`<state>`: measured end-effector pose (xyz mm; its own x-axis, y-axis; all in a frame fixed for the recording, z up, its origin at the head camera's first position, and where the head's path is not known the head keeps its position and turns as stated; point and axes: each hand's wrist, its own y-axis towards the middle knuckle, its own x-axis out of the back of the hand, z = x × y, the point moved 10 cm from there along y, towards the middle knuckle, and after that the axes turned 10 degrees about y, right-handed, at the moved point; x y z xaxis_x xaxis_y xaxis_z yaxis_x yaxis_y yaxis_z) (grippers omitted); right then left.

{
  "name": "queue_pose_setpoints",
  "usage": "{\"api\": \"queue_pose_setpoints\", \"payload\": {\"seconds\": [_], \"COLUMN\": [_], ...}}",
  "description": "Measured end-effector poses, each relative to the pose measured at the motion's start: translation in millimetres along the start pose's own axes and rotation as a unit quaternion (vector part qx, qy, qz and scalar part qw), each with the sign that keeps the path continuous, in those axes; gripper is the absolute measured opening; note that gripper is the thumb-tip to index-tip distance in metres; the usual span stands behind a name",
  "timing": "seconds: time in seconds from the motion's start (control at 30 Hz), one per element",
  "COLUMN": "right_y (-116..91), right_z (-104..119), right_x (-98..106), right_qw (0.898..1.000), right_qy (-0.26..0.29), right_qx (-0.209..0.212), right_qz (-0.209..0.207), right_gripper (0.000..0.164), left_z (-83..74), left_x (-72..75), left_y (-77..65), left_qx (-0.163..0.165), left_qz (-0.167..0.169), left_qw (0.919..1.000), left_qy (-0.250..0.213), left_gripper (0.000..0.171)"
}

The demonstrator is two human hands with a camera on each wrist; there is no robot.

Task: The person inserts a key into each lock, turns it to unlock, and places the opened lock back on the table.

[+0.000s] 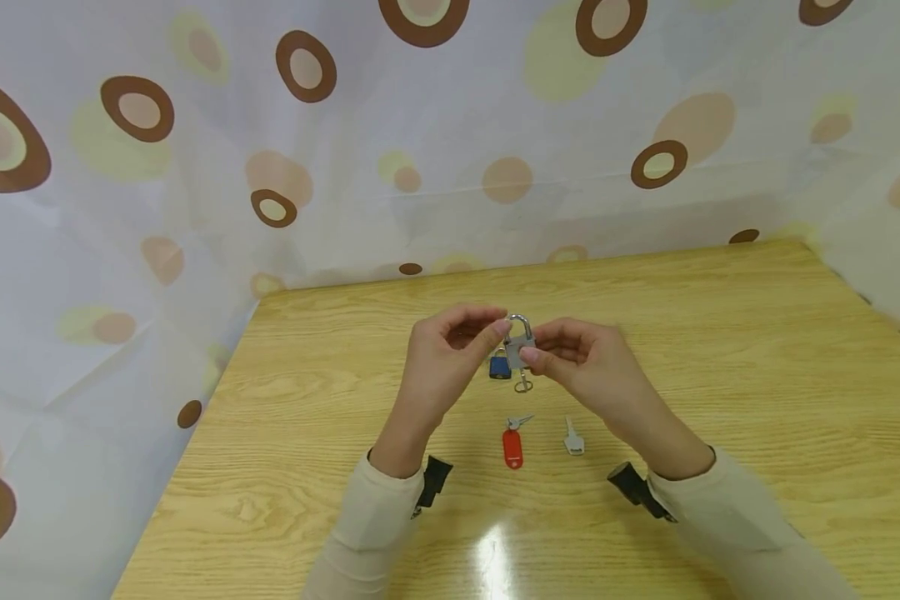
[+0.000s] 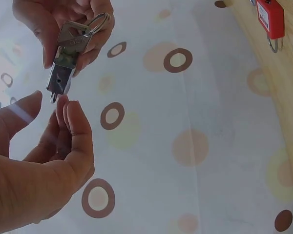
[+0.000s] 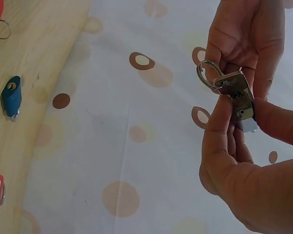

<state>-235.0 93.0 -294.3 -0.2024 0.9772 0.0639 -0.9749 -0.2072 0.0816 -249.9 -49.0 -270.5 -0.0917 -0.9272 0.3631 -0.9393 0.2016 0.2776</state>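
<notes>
My right hand (image 1: 592, 358) grips a silver padlock (image 1: 518, 353) by its body, thumb on the near face, with the shackle upward. A key (image 2: 74, 36) with a metal ring (image 3: 208, 76) sits in the underside of the lock. The left hand (image 1: 453, 350) is beside the shackle (image 1: 520, 320), thumb and fingers parted around its level. In the left wrist view a gap shows between that thumb and the fingers; whether they touch the shackle I cannot tell. A blue padlock (image 1: 500, 367) stands on the table behind the silver one, partly hidden.
On the wooden table (image 1: 330, 400), nearer to me, lies a red key tag (image 1: 512, 449) with keys (image 1: 518, 422) on its ring. A loose silver key (image 1: 573, 440) lies to its right. A white patterned sheet (image 1: 450, 125) hangs behind and at the sides of the table.
</notes>
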Motion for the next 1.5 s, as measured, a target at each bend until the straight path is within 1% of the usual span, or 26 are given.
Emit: {"api": "queue_pose_setpoints", "payload": {"seconds": [0.1, 0.3, 0.47, 0.63, 0.93, 1.1, 1.2, 1.3, 1.4, 1.5], "right_y": [-1, -2, -2, -2, -2, -3, -4, -5, -6, -7], "right_z": [-1, -1, -3, -5, -6, -4, -3, -2, -2, -2], "right_x": [-3, -7, -11, -14, -15, -15, -15, -16, -17, -17], "right_qw": [1.0, 1.0, 1.0, 1.0, 0.999, 0.999, 0.999, 0.999, 0.999, 0.999], "right_qy": [0.0, -0.004, -0.009, -0.012, -0.011, -0.012, -0.011, -0.007, -0.003, 0.0], "right_qx": [-0.001, 0.004, 0.002, -0.002, -0.002, 0.0, 0.0, -0.003, -0.007, -0.011], "right_qz": [0.007, 0.018, 0.025, 0.029, 0.03, 0.032, 0.034, 0.039, 0.044, 0.044], "right_gripper": [0.027, 0.026, 0.025, 0.024, 0.024, 0.024, 0.024, 0.024, 0.024, 0.024], "left_z": [-1.2, 1.2, 2.1, 1.0, 2.1, 1.5, -0.8, -3.8, -6.6, -11.2], "left_x": [0.6, 0.1, 5.0, 9.0, 9.8, 9.4, 9.0, 8.8, 8.3, 7.3], "left_y": [0.1, 0.5, 0.0, -0.5, 0.0, 0.8, 1.2, 1.5, 1.6, 1.4], "left_qx": [-0.004, 0.002, 0.009, 0.007, 0.017, 0.012, 0.0, -0.019, -0.044, -0.076], "left_qz": [0.004, 0.009, -0.002, -0.011, -0.015, -0.015, -0.011, -0.009, -0.006, -0.002], "left_qw": [1.0, 0.9999, 1.0, 0.9999, 0.9997, 0.9998, 0.9999, 0.9997, 0.9986, 0.9962], "left_qy": [-0.003, 0.006, -0.001, -0.008, -0.009, -0.006, -0.002, 0.012, 0.028, 0.043], "left_gripper": [0.019, 0.017, 0.017, 0.015, 0.015, 0.015, 0.014, 0.014, 0.013, 0.013]}}
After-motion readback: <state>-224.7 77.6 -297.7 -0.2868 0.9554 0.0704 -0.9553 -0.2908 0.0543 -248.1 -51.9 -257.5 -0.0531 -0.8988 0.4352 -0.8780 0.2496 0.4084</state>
